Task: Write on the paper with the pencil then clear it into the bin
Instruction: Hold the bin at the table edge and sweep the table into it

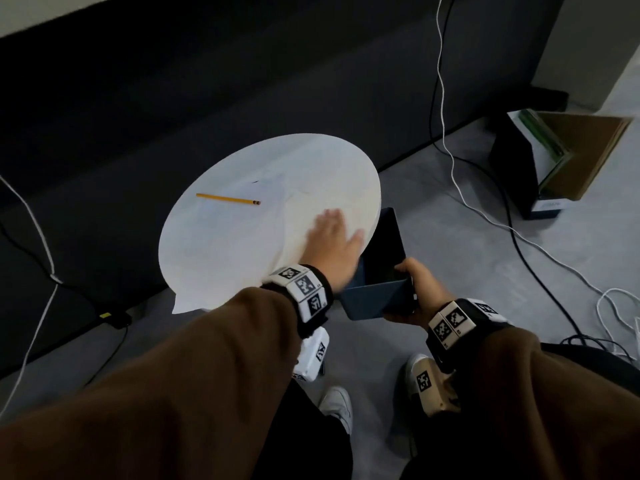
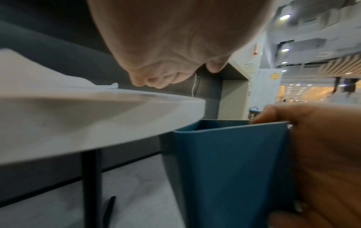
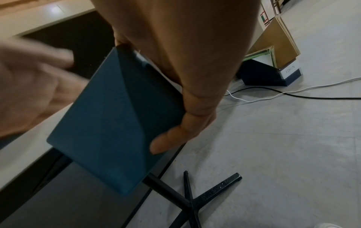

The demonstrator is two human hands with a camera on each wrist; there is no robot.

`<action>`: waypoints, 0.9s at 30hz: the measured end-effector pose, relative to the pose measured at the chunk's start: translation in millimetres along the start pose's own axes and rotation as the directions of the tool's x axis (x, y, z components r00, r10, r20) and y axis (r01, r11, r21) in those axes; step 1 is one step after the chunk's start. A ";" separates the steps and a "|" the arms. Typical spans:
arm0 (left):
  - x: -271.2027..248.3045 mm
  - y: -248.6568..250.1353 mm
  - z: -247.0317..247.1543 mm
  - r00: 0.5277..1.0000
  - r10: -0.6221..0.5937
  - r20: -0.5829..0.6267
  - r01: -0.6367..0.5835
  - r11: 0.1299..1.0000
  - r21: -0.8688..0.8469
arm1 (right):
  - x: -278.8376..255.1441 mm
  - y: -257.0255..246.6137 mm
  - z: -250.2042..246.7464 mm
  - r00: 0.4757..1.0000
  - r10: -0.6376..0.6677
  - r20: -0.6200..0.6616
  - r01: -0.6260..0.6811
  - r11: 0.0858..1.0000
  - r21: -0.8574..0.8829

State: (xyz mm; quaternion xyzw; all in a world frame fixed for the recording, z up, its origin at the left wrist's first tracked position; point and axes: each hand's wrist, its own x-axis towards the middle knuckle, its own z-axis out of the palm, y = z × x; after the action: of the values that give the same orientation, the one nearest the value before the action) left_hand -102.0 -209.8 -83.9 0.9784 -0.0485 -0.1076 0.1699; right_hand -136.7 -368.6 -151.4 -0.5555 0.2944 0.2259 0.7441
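Note:
A yellow pencil [image 1: 228, 199] lies on a white sheet of paper [image 1: 225, 254] that covers the left part of the round white table [image 1: 346, 174]; one corner of the sheet overhangs the near rim. My left hand [image 1: 334, 242] lies flat on the table top, fingers straight, close to the paper's right edge. Whether it touches the sheet I cannot tell. My right hand [image 1: 415, 289] grips the near wall of a blue bin [image 1: 377, 265], holding it off the floor against the table's right rim, mouth up. The left wrist view shows the bin [image 2: 234, 169] just under the table's rim [image 2: 117, 123].
Black and white cables [image 1: 485, 209] run over the grey floor on the right. A box of cardboard and folders [image 1: 554, 161] stands at the back right. A dark wall panel rises behind the table. The table's black cross base [image 3: 195, 200] stands below the bin.

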 end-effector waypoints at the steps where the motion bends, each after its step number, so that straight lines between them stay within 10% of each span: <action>1: 2.3 -10.7 -0.2 0.995 -0.096 0.009 0.095 0.990 0.105 | 1.3 -0.8 -1.3 1.000 -0.001 -0.006 0.001 1.000 0.009; 3: -3.2 -15.8 6.0 0.985 -0.125 0.122 0.093 0.966 0.240 | 1.8 -1.7 -2.2 1.000 -0.002 -0.010 0.002 1.000 0.021; 7: -14.2 17.8 9.7 0.919 0.259 0.297 -0.284 0.958 0.043 | 4.8 -2.2 1.0 1.000 -0.029 0.000 0.029 1.000 0.002; 13: 14.9 -17.9 -12.3 0.980 -0.190 0.062 0.181 0.975 0.128 | 8.1 -3.7 -2.1 0.997 -0.052 -0.054 0.055 0.997 0.045; 19: 18.5 21.2 0.9 0.940 0.185 0.286 -0.210 0.976 0.057 | 20.5 -11.1 -3.7 0.983 -0.149 -0.109 0.155 0.986 0.054; 24: 53.9 -5.9 -23.1 0.972 -0.221 0.079 0.213 0.972 0.100 | 26.3 -17.1 -5.1 0.976 -0.191 -0.108 0.194 0.981 0.018; 27: 63.7 7.3 -18.5 0.956 -0.233 0.176 0.201 0.963 0.180 | 30.8 -25.4 -0.6 0.973 -0.208 -0.102 0.211 0.977 0.011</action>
State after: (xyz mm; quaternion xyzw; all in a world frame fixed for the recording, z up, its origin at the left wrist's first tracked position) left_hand -36.3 -219.1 -76.7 0.9728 0.0347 -0.2172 0.0725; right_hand -97.7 -376.0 -155.2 -0.5859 0.2735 0.1148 0.7541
